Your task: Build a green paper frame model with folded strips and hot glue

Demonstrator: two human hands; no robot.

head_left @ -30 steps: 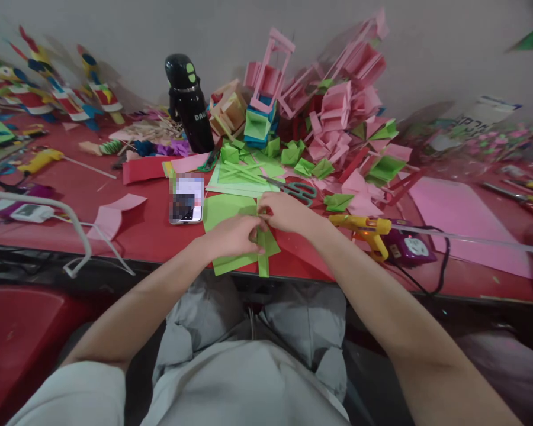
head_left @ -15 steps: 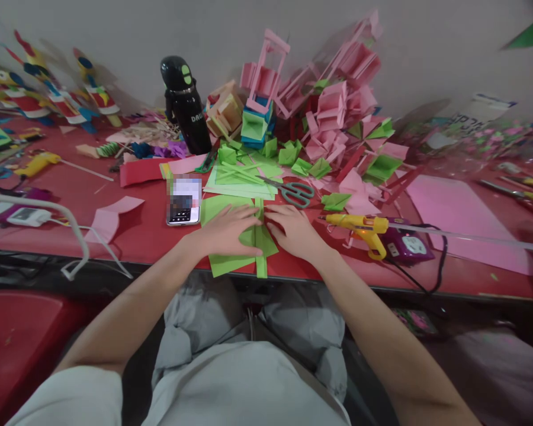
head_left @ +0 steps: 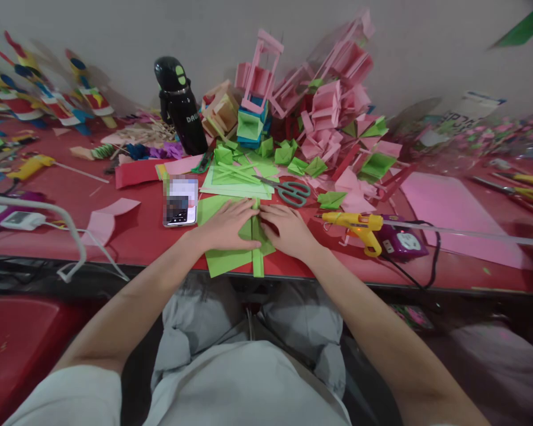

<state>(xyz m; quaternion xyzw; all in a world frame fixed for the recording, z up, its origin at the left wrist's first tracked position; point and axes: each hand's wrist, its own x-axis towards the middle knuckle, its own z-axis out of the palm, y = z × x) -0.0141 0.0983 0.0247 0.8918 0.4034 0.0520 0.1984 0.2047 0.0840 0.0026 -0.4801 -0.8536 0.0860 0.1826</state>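
Flat on the red table lies a sheet of light green paper (head_left: 228, 261), with a narrow folded green paper strip (head_left: 258, 263) standing out along its right part. My left hand (head_left: 231, 226) is spread over the sheet, its fingertips and thumb reaching the strip's left side. From the right, my right hand (head_left: 288, 229) touches the strip's upper part with bent fingers that are apart. Both hands press down and neither lifts anything. Part of the strip's top end is hidden by the fingertips. Scissors with grey handles (head_left: 294, 193) lie just beyond my right hand.
A phone (head_left: 180, 201) lies left of the paper. A yellow glue gun (head_left: 355, 223) rests to the right by a purple power box (head_left: 400, 239). Behind stand a black bottle (head_left: 184, 112) and pink paper models (head_left: 326, 106). A white curved tube (head_left: 73, 225) crosses the left edge.
My right hand's fingers have drawn in closer to the folded strip and bent more. My left hand stays nearly in place. The whole view has shifted slightly.
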